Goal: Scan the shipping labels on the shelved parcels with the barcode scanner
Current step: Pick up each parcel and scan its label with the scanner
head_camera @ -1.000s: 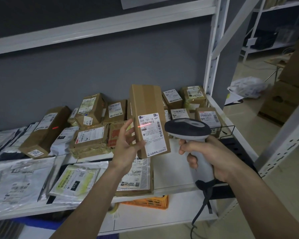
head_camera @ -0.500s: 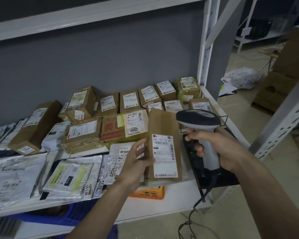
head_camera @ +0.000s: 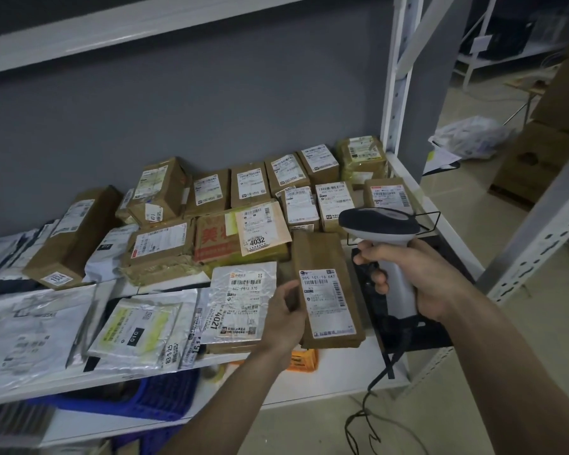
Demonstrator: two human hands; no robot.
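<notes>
A long brown cardboard parcel [head_camera: 326, 257] lies flat near the shelf's front edge, its white shipping label [head_camera: 327, 302] facing up. My left hand [head_camera: 284, 318] grips its left side. My right hand [head_camera: 418, 279] grips the handle of a grey-and-white barcode scanner [head_camera: 380, 224], held upright just right of the parcel; its cord [head_camera: 365, 418] hangs down toward the floor. No red scan line shows on the label. Many more labelled boxes [head_camera: 253, 183] and silver mailer bags [head_camera: 240, 300] cover the white shelf [head_camera: 335, 369].
A black wire stand [head_camera: 440, 336] sits under the scanner at the shelf's right end. White shelf uprights [head_camera: 396, 93] rise at right. Blue [head_camera: 138, 402] and orange [head_camera: 304, 359] crates sit on the lower shelf. Cardboard boxes [head_camera: 532, 165] stand on the floor beyond.
My left hand has lowered the long parcel from upright in front of the scanner down flat onto the shelf. The red scan line is gone. The scanner moved slightly right.
</notes>
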